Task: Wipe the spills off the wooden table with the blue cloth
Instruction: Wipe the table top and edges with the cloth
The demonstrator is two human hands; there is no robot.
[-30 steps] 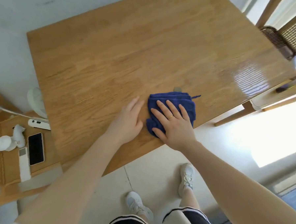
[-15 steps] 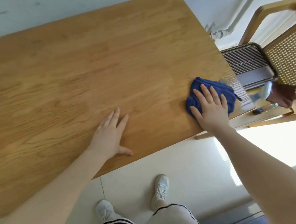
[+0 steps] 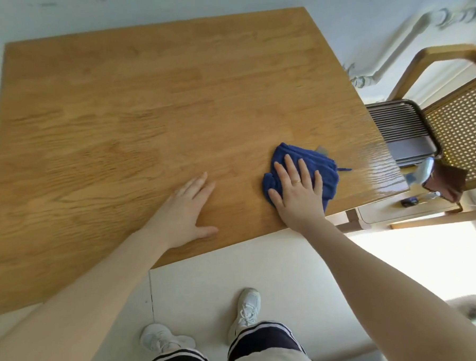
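The blue cloth (image 3: 326,170) lies crumpled on the wooden table (image 3: 145,116), near its front right corner. My right hand (image 3: 296,192) presses flat on top of the cloth, fingers spread, a ring on one finger. My left hand (image 3: 186,213) rests palm down on bare wood to the left of the cloth, fingers apart, holding nothing. A shiny wet-looking sheen (image 3: 380,173) covers the table's right edge beside the cloth. A small grey bit (image 3: 322,149) peeks out at the cloth's far edge.
A wooden chair with a rattan back (image 3: 463,130) stands right of the table, a dark ribbed panel (image 3: 402,130) on it. Small items lie on a low surface (image 3: 409,201) below. My white shoes (image 3: 246,309) stand on the pale floor at the table's front edge.
My right hand slid the cloth rightward to the table's right edge, then back a little to the left. My left hand stayed flat on the wood.
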